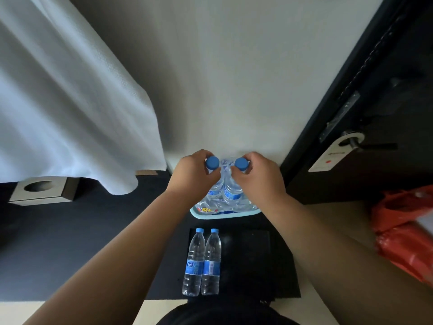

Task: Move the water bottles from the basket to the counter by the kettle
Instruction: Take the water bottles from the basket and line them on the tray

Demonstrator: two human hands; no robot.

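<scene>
A pale blue basket sits by the white wall, with several clear water bottles lying inside. My left hand grips the neck of one blue-capped bottle, just under its cap. My right hand grips the neck of a second bottle beside it. Both bottles are upright over the basket, touching side by side. Two more water bottles stand together on a black tray nearer to me. No kettle is in view.
A white cloth hangs at the left over a dark surface. A grey box with a round hole sits beneath it. A black door with a handle and hanging tag is at right. A red plastic bag lies on the wooden counter.
</scene>
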